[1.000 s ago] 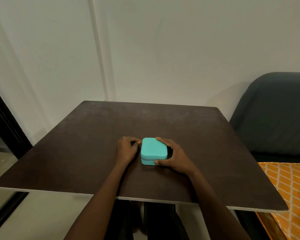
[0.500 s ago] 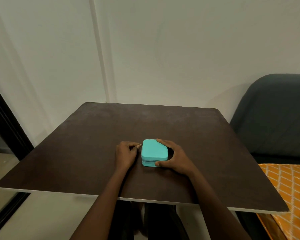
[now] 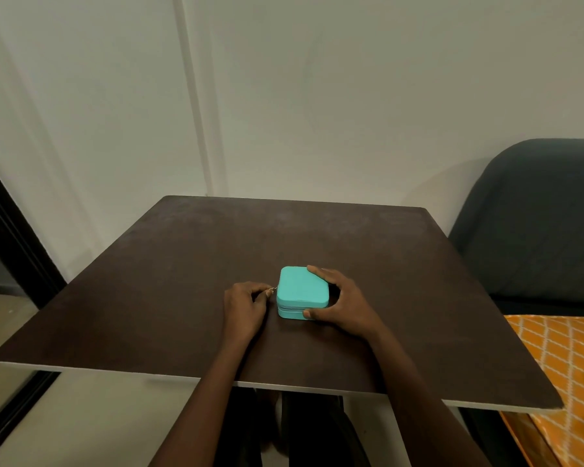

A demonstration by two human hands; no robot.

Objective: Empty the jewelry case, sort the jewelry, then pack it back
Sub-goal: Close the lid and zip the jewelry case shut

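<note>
Teal jewelry case [image 3: 302, 291] closed, flat on dark table [image 3: 149, 298], near centre. Left hand [image 3: 245, 305] at case's 9 o'clock, fingertips pinching small metal zipper pull [image 3: 273, 290]. Right hand [image 3: 346, 303] at 3 o'clock, clasping case side

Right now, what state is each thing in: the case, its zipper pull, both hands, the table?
Jewelry case: shut, lid down, flat on the table.
Zipper pull: at the case's left side, pinched by the left hand.
Left hand: closed on the zipper pull.
Right hand: wrapped round the case's right side, steadying it.
Table: bears only the case; no jewelry out.
</note>
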